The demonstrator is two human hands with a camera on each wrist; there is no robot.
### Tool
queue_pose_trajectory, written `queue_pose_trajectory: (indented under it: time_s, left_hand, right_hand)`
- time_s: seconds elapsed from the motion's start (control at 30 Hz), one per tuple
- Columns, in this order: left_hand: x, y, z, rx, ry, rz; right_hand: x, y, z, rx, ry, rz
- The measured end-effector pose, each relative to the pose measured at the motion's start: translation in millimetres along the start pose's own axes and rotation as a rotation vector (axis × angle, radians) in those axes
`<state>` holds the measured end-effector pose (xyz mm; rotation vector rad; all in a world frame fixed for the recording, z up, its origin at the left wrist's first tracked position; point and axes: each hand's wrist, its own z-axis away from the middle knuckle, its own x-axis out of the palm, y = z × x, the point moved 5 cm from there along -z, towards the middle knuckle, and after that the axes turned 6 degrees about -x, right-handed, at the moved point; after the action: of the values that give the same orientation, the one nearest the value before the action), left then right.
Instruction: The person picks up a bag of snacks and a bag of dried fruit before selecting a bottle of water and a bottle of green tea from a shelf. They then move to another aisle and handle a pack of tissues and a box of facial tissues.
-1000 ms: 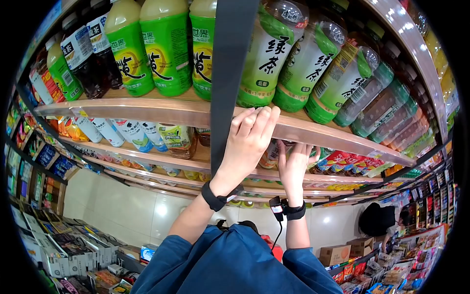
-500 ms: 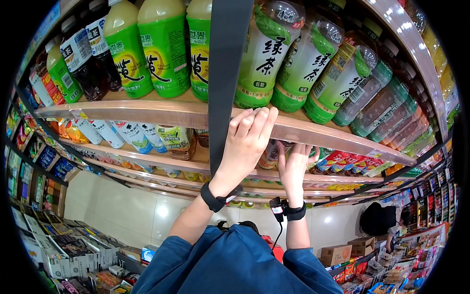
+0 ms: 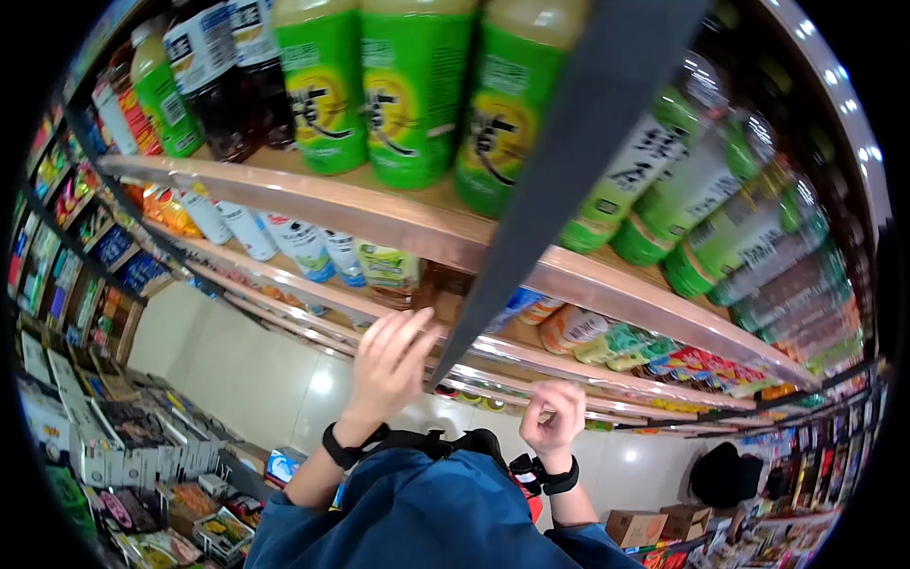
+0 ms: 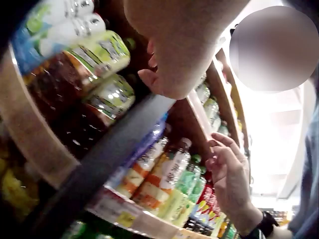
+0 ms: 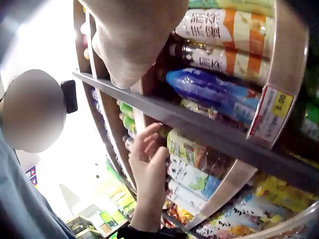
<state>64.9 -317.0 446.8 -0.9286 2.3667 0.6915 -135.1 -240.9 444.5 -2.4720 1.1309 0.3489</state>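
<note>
My left hand [image 3: 391,368] is raised in front of the lower shelf, left of the dark upright post [image 3: 569,171]. Its fingers are stretched loosely and hold nothing. A tea bottle with a yellow-green label [image 3: 389,273] stands just beyond the fingertips. To the right of the post, my right hand [image 3: 555,417] hangs lower, with loosely bent fingers and nothing in them. Orange-and-white labelled bottles [image 4: 164,174] and a blue bottle [image 5: 214,92] stand on the lower shelf near it. In the left wrist view the right hand [image 4: 229,174] is beside this shelf.
Green-labelled bottles [image 3: 408,104] and green tea bottles [image 3: 630,180] line the upper shelf [image 3: 313,204]. A price tag [image 5: 271,114] is fixed to a shelf edge. Behind lie stacked boxes [image 3: 133,436], cartons [image 3: 635,526] and a person in black [image 3: 725,474].
Both hands have come away from the shelves. The left hand has moved down and left across the post; the right hand has drawn back and down. The head view has shifted and tilted.
</note>
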Motion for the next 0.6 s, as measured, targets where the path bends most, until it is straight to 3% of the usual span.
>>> queue_pose_trajectory:
  time_s: [0.13, 0.3, 0.37, 0.47, 0.6]
  left_hand:
    - [-37, -63, 60, -0.258, -0.132, -0.139]
    - [-93, -98, 141, -0.619, -0.097, -0.299]
    - [-103, -103, 165, -0.720, -0.064, -0.327]
    - [-104, -121, 189, -0.777, -0.063, -0.291]
    - [-112, -165, 171, -0.683, -0.112, -0.194]
  right_hand:
    - [49, -19, -2, -0.048, -0.106, -0.230]
    - [123, -54, -7, 0.045, -0.398, -0.568]
    - [151, -72, -15, -0.011, -0.476, -0.622]
    - [191, -97, -23, -0.060, -0.541, -0.657]
    - [246, -124, -35, -0.053, -0.619, -0.681]
